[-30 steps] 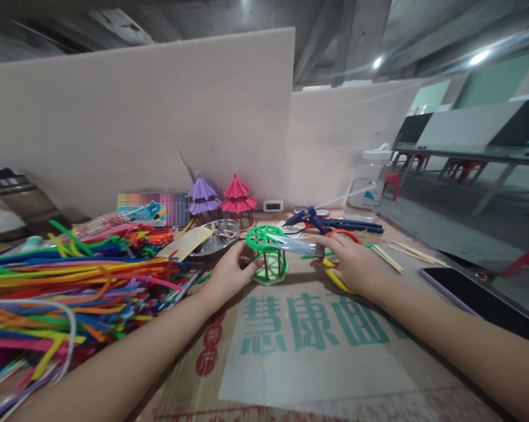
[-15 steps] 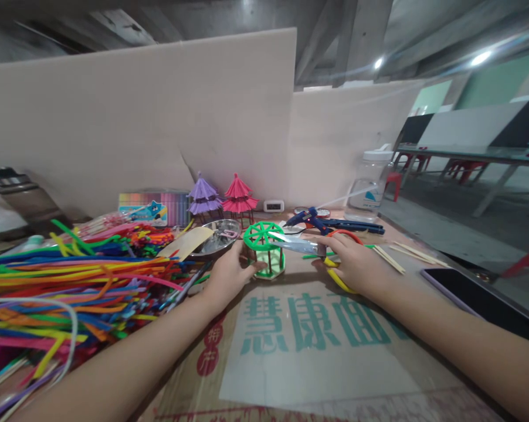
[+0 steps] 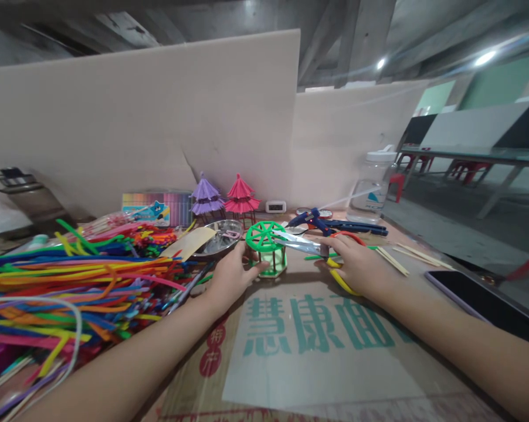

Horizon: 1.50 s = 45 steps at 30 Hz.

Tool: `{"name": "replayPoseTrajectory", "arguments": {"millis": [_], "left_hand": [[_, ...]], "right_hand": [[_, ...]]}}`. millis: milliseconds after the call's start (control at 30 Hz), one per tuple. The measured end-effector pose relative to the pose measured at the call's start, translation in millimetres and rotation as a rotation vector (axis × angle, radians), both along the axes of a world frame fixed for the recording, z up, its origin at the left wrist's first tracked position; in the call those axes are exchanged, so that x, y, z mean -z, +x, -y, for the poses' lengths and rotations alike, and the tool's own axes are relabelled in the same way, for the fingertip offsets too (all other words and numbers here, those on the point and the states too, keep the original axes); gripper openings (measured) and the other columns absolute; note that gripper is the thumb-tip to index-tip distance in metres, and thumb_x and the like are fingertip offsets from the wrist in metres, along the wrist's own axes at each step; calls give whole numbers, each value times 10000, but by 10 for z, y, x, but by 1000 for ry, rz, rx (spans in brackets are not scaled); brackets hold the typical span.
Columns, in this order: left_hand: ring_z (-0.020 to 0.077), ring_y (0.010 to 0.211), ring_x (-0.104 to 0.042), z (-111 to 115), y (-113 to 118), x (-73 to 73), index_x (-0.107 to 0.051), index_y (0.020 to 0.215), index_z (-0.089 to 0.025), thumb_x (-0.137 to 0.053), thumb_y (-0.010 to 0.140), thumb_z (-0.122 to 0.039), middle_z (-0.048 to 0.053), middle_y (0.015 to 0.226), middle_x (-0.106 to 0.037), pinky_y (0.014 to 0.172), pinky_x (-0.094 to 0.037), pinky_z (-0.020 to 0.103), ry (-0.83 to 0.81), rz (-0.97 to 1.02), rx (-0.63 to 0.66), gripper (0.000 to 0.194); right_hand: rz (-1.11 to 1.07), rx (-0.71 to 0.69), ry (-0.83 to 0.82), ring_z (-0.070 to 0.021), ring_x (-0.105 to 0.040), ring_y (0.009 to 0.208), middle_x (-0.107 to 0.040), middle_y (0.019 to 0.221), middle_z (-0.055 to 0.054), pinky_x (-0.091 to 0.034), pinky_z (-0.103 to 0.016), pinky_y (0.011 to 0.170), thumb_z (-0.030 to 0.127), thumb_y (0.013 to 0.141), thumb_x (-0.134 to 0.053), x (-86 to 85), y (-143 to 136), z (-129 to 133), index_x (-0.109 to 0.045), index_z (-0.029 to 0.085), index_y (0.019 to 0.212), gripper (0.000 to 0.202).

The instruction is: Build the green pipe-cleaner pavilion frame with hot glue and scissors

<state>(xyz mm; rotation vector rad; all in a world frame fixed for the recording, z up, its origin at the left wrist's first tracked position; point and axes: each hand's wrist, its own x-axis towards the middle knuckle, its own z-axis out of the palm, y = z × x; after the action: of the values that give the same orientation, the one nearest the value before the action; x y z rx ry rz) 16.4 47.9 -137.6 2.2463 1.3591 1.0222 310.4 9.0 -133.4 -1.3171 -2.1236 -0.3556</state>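
Observation:
A small green pavilion frame [image 3: 267, 237], with a spoked ring on top, brown posts and a green base, stands on the table in front of me. My left hand [image 3: 234, 271] grips its left side, thumb near the base. In my right hand [image 3: 356, 264] are scissors [image 3: 304, 244] with yellow and orange handles. Their silver blades point left, and the tips are at the right part of the spoked ring. Whether the blades touch the green strips I cannot tell. Behind the frame lies a blue glue gun [image 3: 308, 218].
Many coloured pipe cleaners [image 3: 71, 281] heap at the left. Purple [image 3: 207, 196] and pink [image 3: 241, 194] model pavilions stand behind, near a metal bowl [image 3: 220, 249]. A phone [image 3: 480, 299], wooden sticks [image 3: 423, 256] and a clear jar [image 3: 372, 187] are at the right.
The scissor blades look slightly more parted at the ring than before. Both hands keep their hold, and the whole view has shifted slightly.

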Motion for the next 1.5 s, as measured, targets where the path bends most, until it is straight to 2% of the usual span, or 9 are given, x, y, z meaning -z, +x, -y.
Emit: {"name": "replayPoseTrajectory", "arguments": {"millis": [333, 467, 633, 700, 833, 933, 1133, 1500], "left_hand": [[224, 807, -686, -4, 2, 20, -555, 1062, -206, -629, 851, -488, 57, 919, -709, 718, -515, 312, 56, -41, -34, 360], [218, 800, -684, -2, 7, 21, -539, 1079, -206, -619, 859, -498, 56, 922, -702, 713, -516, 309, 39, -32, -23, 374], [219, 820, -673, 9, 27, -4, -532, 1050, -207, -607, 868, -496, 51, 923, -692, 747, -511, 320, 6, -9, -11, 349], [217, 825, -671, 10, 33, -10, -529, 1057, -206, -603, 874, -484, 50, 932, -692, 762, -508, 325, -11, 15, -5, 341], [223, 840, -673, -1, 29, -2, -538, 1072, -199, -604, 874, -470, 60, 942, -695, 781, -512, 332, -21, 43, -1, 343], [229, 852, -679, -8, 20, 15, -543, 1136, -197, -613, 867, -472, 73, 968, -702, 779, -519, 331, 0, 56, 1, 391], [227, 842, -685, -4, 13, 31, -541, 1118, -199, -609, 869, -474, 68, 949, -702, 766, -525, 324, 11, 42, 8, 377], [232, 808, -680, -17, 9, 28, -564, 1115, -199, -626, 849, -465, 64, 901, -701, 726, -523, 325, 71, 24, -18, 381]], "right_hand": [[34, 42, -3, -244, -645, 906, -689, 1039, -71, -516, -357, 762, 365, 899, -606, 61, 57, -32, -585, 264, 1299, 413], [23, 51, 4, -230, -652, 852, -696, 1014, -63, -510, -334, 703, 388, 899, -610, 64, 60, -30, -610, 264, 1271, 392], [4, 73, -58, -207, -655, 800, -708, 1036, -49, -487, -303, 643, 417, 902, -614, 39, 38, 5, -572, 283, 1313, 434], [-20, 94, -78, -211, -653, 788, -705, 1007, -48, -482, -305, 628, 439, 900, -614, 45, 41, -8, -593, 265, 1260, 400], [-64, 130, -32, -259, -646, 895, -669, 1023, -96, -510, -357, 707, 491, 883, -613, 91, 87, -79, -605, 197, 1134, 387], [-35, 98, -26, -271, -638, 945, -661, 1055, -98, -518, -381, 752, 505, 891, -598, 109, 110, -103, -603, 210, 1120, 374], [6, 26, -17, -257, -643, 940, -673, 1042, -74, -521, -378, 794, 459, 906, -608, 44, 44, -30, -566, 251, 1283, 433], [16, 53, -29, -245, -660, 922, -694, 1034, -61, -512, -340, 724, 448, 892, -641, 50, 38, -17, -583, 262, 1309, 461]]}}
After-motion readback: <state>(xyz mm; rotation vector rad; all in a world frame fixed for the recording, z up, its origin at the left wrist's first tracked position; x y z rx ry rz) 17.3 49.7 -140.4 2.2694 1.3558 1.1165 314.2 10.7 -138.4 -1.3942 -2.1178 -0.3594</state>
